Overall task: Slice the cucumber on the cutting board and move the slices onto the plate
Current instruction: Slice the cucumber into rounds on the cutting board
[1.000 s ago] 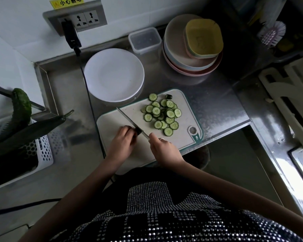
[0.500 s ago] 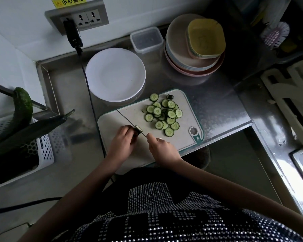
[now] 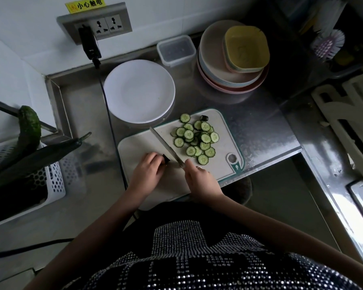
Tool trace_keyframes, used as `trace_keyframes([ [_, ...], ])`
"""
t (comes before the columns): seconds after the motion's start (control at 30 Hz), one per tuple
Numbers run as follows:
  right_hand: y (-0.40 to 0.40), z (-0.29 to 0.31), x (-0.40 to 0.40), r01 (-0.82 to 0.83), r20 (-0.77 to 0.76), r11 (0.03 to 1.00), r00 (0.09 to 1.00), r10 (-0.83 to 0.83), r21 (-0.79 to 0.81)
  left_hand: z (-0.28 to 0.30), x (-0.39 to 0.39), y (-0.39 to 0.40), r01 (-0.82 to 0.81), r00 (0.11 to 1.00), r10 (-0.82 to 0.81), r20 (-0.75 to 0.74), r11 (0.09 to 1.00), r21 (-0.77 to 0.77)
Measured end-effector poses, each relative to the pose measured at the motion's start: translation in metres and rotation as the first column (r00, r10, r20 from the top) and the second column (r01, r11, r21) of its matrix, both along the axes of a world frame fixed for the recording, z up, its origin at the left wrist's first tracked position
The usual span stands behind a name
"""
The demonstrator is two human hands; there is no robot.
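Cucumber stub (image 3: 165, 159), the last dark nub of it, sits pinched under the curled fingertips of the left hand (image 3: 148, 171) on the cutting board (image 3: 134, 147). Right hand (image 3: 199, 180) is wrapped round the handle of the knife (image 3: 166, 146), blade angling up and away from that hand, edge just beside the stub. Slices (image 3: 196, 139) lie heaped beyond the blade, on the far side from the left hand, none yet on the white plate (image 3: 138, 91), which waits off the board's far corner, past the knife tip. A dark end piece (image 3: 204, 117) lies apart at the far edge of the heap.

With so little left to hold, this cut wants fingertips tucked well back, the blade kept upright and pressed straight down, or the nub simply discarded.

Hard to read: the knife handle is buried in the right fist, the stub is mostly hidden by the fingers, and whether the edge touches the board cannot be told in this dim light.
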State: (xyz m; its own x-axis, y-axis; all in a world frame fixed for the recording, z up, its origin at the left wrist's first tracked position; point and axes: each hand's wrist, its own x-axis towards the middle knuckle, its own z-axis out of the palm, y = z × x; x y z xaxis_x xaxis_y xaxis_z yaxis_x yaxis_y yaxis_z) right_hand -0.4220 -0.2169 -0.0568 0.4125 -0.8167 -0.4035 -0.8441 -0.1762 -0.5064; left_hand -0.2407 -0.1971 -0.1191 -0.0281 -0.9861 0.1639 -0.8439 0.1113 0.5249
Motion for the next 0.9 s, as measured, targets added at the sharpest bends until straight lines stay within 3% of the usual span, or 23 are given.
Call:
trace_keyframes([
  [0.17,0.004,0.004,0.002,-0.016,0.07,0.999,0.997,0.02,-0.049,0.002,-0.001,0.001,0.042,0.999,-0.043,-0.001,0.997,-0.065],
  [0.43,0.004,-0.005,0.003,-0.065,0.058,0.994,0.996,0.07,-0.083,0.003,-0.001,0.001,0.002,0.999,-0.003,0.038,1.0,0.006],
  [0.6,0.003,-0.007,0.005,-0.082,0.026,0.994,0.996,0.084,-0.075,0.003,-0.001,0.001,-0.001,1.0,-0.001,0.032,0.997,0.072],
  [0.8,0.002,-0.002,0.008,-0.163,-0.12,0.983,0.981,0.153,-0.079,0.004,0.001,0.0,0.01,1.0,-0.011,0.021,1.0,0.022],
  [0.9,0.001,-0.003,0.011,-0.172,-0.16,0.985,0.972,0.17,0.0,0.002,0.0,0.0,0.015,1.0,-0.015,0.01,1.0,0.028],
])
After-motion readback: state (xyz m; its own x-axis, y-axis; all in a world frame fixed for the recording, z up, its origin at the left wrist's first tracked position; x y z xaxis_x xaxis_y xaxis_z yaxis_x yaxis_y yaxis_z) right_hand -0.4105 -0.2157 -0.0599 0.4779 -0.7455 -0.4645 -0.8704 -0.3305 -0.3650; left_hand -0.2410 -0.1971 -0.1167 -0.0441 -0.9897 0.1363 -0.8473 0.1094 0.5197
